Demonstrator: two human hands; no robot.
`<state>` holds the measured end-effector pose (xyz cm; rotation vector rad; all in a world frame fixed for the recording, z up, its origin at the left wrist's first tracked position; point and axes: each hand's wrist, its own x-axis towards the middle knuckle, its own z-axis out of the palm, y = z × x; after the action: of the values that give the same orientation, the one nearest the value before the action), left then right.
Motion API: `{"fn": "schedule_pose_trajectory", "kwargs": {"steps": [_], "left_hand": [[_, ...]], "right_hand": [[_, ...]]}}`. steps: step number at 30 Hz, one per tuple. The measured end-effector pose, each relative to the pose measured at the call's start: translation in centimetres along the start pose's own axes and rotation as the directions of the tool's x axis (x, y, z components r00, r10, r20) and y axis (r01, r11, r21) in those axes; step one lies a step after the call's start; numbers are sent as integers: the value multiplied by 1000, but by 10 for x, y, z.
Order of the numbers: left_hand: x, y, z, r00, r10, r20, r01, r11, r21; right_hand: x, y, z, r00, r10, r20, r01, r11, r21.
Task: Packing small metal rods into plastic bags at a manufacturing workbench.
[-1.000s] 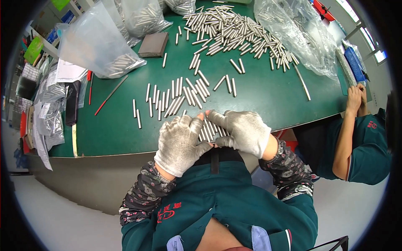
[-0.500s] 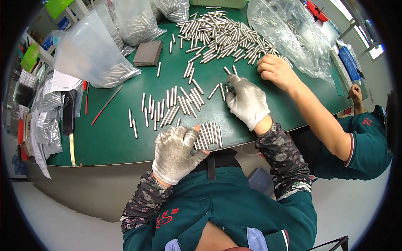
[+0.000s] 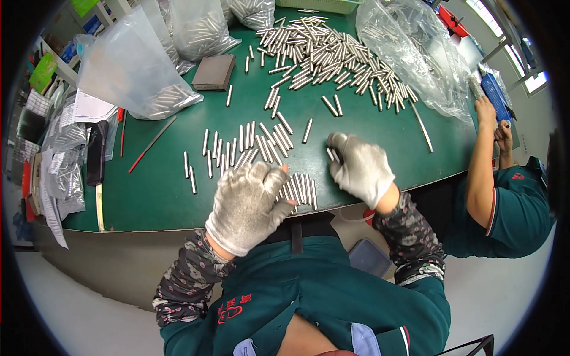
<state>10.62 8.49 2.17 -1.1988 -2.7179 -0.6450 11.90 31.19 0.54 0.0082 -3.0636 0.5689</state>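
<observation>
My left hand (image 3: 246, 202), in a worn white-grey glove with bare fingertips, lies at the table's near edge. Its thumb and forefinger bracket the ends of a tight row of metal pins (image 3: 306, 191); the row's left end is under the hand. To the right, my gloved right hand (image 3: 360, 168) is curled low over the green table, closed on a short metal pin (image 3: 331, 155) that peeks out by the fingertips. Whether it holds more pins is hidden. Loose pins (image 3: 270, 145) lie in rough rows beyond my left hand, and a single pin (image 3: 307, 131) lies between the hands.
A large heap of pins (image 3: 320, 53) covers the far middle, beside a clear plastic bag (image 3: 415, 59). Bags of pins (image 3: 136, 71), a brown block (image 3: 214, 72) and a red-handled tool (image 3: 152, 144) lie left. A co-worker's arm (image 3: 484, 148) reaches toward a blue basket (image 3: 494, 95).
My right hand has moved nearer and slightly right, with a pin now in its fingers. My left hand has shifted slightly left. The co-worker's hand has left the heap for the right side.
</observation>
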Motion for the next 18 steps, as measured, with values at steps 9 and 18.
{"fn": "schedule_pose_trajectory", "kwargs": {"steps": [9,18], "left_hand": [[88,-12,19,991,-1,132,-24,982,187],[110,-15,50,998,-22,51,9,970,243]], "right_hand": [[37,12,-9,940,66,-335,-39,995,88],[44,30,0,987,-1,-160,-24,988,-152]]}}
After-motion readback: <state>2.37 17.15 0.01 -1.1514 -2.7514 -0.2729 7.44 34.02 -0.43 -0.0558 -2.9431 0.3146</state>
